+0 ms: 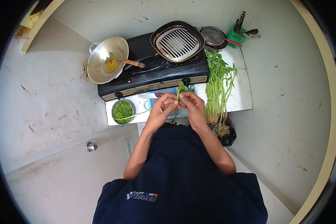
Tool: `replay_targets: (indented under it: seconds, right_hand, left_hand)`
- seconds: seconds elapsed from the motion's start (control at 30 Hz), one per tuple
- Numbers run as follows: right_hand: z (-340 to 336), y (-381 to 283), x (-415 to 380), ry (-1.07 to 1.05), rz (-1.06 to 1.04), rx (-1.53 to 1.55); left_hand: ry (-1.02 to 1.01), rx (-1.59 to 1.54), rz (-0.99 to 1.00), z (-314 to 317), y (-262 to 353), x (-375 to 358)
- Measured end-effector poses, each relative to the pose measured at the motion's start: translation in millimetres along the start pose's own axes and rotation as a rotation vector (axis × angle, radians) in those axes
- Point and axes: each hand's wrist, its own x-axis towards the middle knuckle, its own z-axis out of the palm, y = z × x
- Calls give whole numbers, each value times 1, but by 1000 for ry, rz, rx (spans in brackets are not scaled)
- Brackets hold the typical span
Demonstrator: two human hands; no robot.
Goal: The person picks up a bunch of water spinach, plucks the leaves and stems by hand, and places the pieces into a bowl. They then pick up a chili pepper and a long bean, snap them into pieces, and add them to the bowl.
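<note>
Both hands meet over a blue board (170, 90) at the counter's front edge. My left hand (162, 109) is closed, pinching a green stem (138, 114) that reaches left across a bowl. My right hand (193, 106) is closed at the leafy end (181, 89) of the greens, its fingertips close to those of my left hand. A knife with a dark red handle (158, 95) lies just beyond my left hand. The round bowl of chopped greens (123, 111) stands to the left. More leaves show behind my right hand.
Beyond the hands is a black stove (138, 76) with a wok (97, 69) holding a spatula, and a grill pan (178, 41). At right lie long rooted greens (217, 89), a lidded pan (212, 36) and a green utensil basket (235, 37). A black bag (229, 137) hangs below.
</note>
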Motion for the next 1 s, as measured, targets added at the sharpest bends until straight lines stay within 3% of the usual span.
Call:
replay_targets:
  seconds: [0.23,0.33,0.43,0.63,0.73,0.93,1.0]
  right_hand:
    - [-3,2,-2,9,-258,-240]
    - [-9,-3,-3,29,-456,-613]
    - [-7,-14,-8,38,-602,-784]
    - [-13,-16,-5,-22,-735,-730]
    - [-15,-24,-5,-59,-682,-726]
    - [-15,-10,-9,-2,-315,-200]
    - [-20,-10,-7,-58,-465,-405]
  left_hand:
    - [201,-100,-68,23,16,5]
    - [238,-59,-65,23,5,8]
    - [209,-198,-82,24,-4,10]
    - [141,-427,-53,35,-11,8]
    - [187,-386,-30,40,-11,9]
    - [199,-174,9,37,-10,8]
    - [241,-262,-17,35,-13,11]
